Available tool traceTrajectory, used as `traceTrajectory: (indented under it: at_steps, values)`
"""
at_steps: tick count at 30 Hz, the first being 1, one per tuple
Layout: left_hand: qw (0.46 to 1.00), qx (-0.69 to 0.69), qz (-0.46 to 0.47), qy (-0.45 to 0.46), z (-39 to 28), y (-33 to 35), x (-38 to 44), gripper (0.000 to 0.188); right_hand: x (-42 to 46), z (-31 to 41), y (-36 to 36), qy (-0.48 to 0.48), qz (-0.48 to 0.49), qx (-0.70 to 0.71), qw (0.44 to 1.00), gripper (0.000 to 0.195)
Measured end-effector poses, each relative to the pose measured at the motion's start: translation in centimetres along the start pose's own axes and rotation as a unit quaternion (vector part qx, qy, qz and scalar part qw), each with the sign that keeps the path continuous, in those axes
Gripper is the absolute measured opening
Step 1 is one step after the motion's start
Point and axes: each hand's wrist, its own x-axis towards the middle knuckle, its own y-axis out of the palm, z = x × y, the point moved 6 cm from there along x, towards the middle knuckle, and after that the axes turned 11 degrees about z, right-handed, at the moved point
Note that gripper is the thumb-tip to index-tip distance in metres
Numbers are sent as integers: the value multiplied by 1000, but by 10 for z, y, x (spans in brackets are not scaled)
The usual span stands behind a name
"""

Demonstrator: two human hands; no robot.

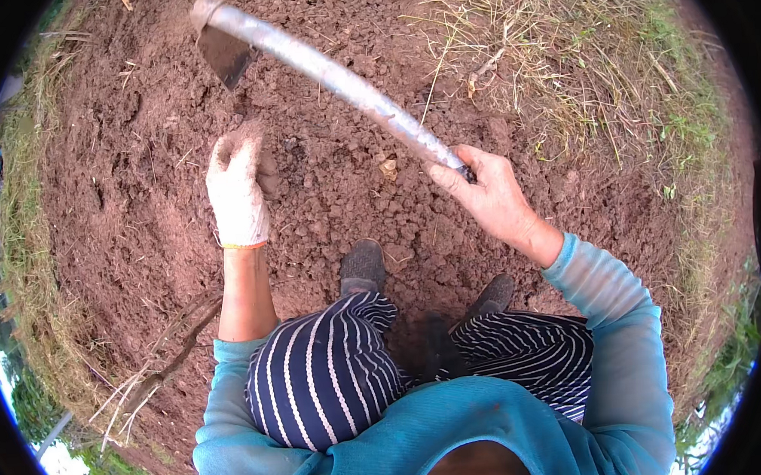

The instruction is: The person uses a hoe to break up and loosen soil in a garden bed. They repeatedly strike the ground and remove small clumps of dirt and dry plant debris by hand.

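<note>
My bare right hand (488, 190) grips the lower end of a metal-handled hoe (340, 78). The handle slants up to the left, and the dark, soil-caked blade (224, 55) hangs at its far end above the loose reddish-brown soil (326, 195). My left hand (241, 180) wears a white knit glove with soiled fingers. It is held over the soil below the blade, apart from the hoe, with its fingers bent; whether anything lies between them is hidden. A small pale clod or leaf (388, 169) rests on the soil between my hands.
Dry cut grass (558, 54) covers the ground at the upper right. A bundle of bare stalks or roots (161, 371) lies at the lower left, near my left forearm. My shoes (362, 264) stand on the soil. Grass borders the left side.
</note>
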Motion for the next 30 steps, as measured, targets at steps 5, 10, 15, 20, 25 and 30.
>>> traceTrajectory:
  at_steps: [5, 10, 15, 20, 25, 30]
  values:
    - [996, -44, -54, -62, 29, -20, -5, 18, 11, 91, -112, -161, -216, 102, 958, 40]
    - [994, -26, -78, -78, 36, -29, 1, 16, 23, 148, -138, -372, -263, 231, 860, 43]
    - [996, -24, -65, -65, 27, -21, 7, 13, -43, -173, 25, 224, 76, -165, 958, 47]
    - [991, -61, -52, -109, 53, -26, -5, 16, -33, -181, 33, 211, 102, -97, 967, 52]
    - [990, -54, -67, -111, 55, -33, -3, 15, 19, -129, -42, 228, 255, -166, 925, 66]
    - [988, -47, -70, -132, 70, -36, -2, 16, 75, -92, -97, 302, 311, -230, 871, 74]
